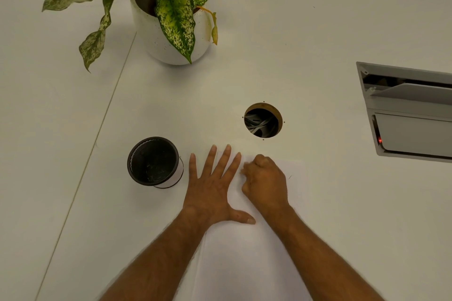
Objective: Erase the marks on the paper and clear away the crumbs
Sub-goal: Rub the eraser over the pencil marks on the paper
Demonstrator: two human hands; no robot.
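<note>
A white sheet of paper (247,259) lies on the white table in front of me. My left hand (212,188) rests flat on the paper's upper left part, fingers spread. My right hand (265,182) is curled into a fist on the paper's upper part, just right of my left fingers; whatever it holds is hidden inside the fingers. A faint short dark mark (290,176) shows on the paper to the right of my right hand. No crumbs are discernible.
A black mesh cup (154,161) stands left of my left hand. A round cable hole (263,120) opens beyond the paper. A potted plant (171,29) stands at the back, and a grey cable-box flap (411,110) at the right.
</note>
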